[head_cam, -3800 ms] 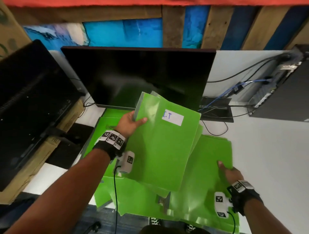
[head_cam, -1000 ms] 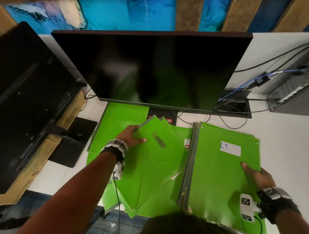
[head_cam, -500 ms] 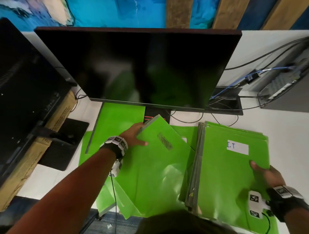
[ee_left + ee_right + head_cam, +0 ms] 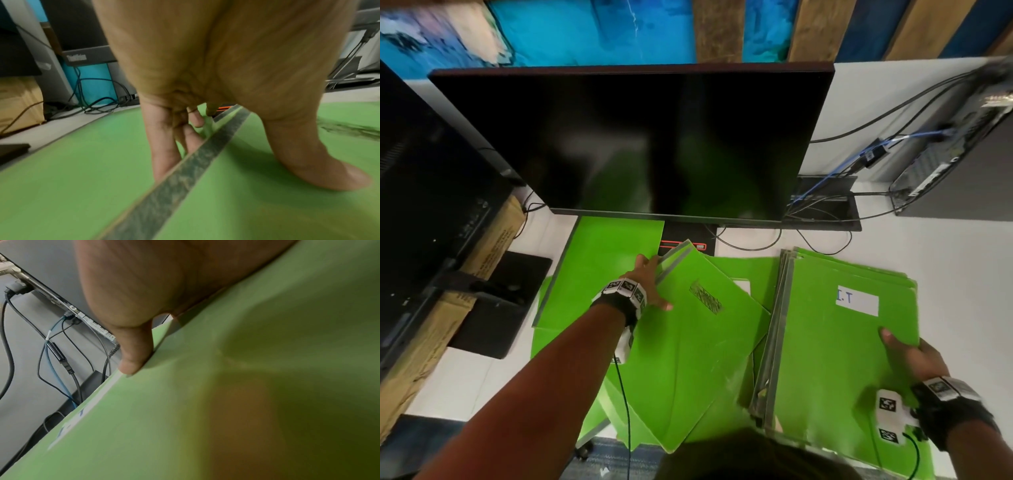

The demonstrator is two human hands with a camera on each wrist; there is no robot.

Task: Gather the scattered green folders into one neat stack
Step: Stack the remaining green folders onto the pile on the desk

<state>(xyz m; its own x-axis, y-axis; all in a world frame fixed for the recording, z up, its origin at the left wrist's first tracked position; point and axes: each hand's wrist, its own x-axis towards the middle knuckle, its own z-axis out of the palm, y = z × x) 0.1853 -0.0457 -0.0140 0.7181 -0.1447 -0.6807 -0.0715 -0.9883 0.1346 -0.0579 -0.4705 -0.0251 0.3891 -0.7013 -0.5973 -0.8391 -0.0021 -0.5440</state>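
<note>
Swinging up since half a second ago, the scribbled folder (image 4: 688, 342) now tilts off the loose folders (image 4: 602, 270) beneath it, its spine pinched by the left hand (image 4: 645, 284): fingers (image 4: 164, 146) curled under, thumb pressed on the cover. That frees it, probably for the stack (image 4: 835, 353) just beyond the thumb. The right hand (image 4: 914, 359) clasps the stack's outer edge, thumb on top. Stack edges look fanned, topped by an "I.T" label (image 4: 858, 304).
</note>
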